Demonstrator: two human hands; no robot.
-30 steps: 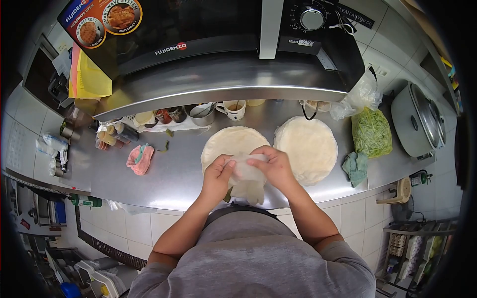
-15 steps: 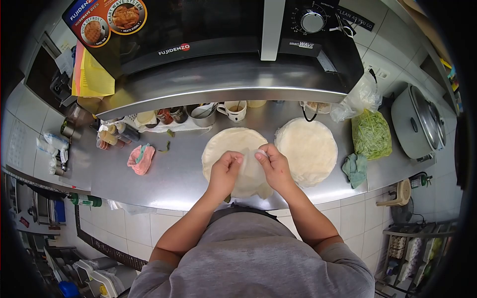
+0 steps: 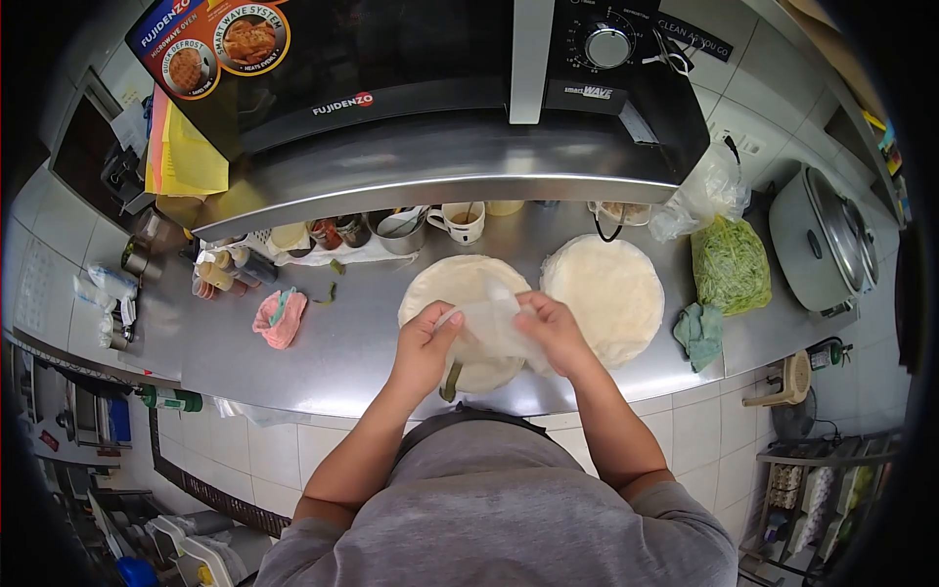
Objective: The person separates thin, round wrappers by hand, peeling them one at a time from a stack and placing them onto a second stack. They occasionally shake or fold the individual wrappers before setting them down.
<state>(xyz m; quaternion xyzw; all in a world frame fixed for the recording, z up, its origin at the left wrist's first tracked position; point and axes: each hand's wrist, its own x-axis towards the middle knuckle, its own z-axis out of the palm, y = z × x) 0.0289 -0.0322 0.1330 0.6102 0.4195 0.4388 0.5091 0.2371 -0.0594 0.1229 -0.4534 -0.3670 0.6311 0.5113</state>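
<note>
A thin, translucent whitish sheet [image 3: 487, 331] is stretched between my two hands. My left hand [image 3: 428, 344] pinches its left side, and my right hand [image 3: 550, 333] grips its right side. Beneath the sheet lies a round, pale stack of thin wrappers [image 3: 430, 284], partly covered by the sheet and my hands. A second round pale stack [image 3: 604, 298] rests just right of my right hand. Near the front edge of the left stack is a dark green strip [image 3: 451, 382].
A microwave [image 3: 391, 147] spans the back above a steel counter [image 3: 333, 372]. Behind the stacks stand a mug [image 3: 464, 227], a metal pot [image 3: 399, 233] and jars. Pink cloth [image 3: 280, 318] lies left; a green-filled bag [image 3: 730, 266], green cloth [image 3: 699, 336] and large cooker [image 3: 817, 240] sit right.
My hands have moved apart, the left one leftward and down, the right one rightward and down. The sheet is spread wider between them, and more of the green strip shows.
</note>
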